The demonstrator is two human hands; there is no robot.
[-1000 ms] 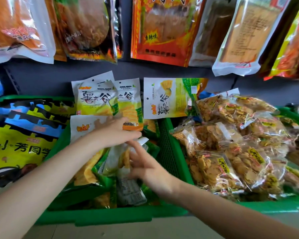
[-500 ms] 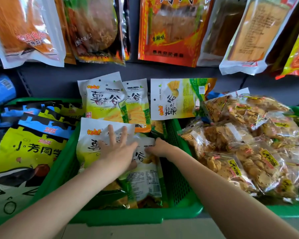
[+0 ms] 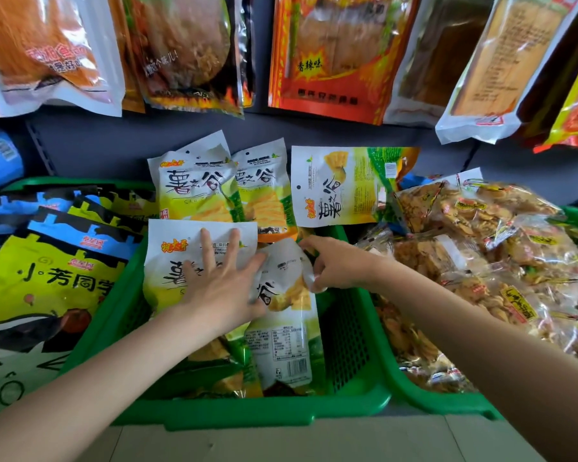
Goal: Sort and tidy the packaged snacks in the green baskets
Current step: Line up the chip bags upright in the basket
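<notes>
Head view: hands (image 3: 221, 288) on chip packets (image 3: 281, 315).

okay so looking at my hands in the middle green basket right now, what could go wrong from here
The sideways chip bag leaning at the back of the middle basket looks unsteady and may topple when packets shift. Your left hand presses flat on a front chip bag, which could crush chips. The packet pinched by your right hand might crumple.
</notes>
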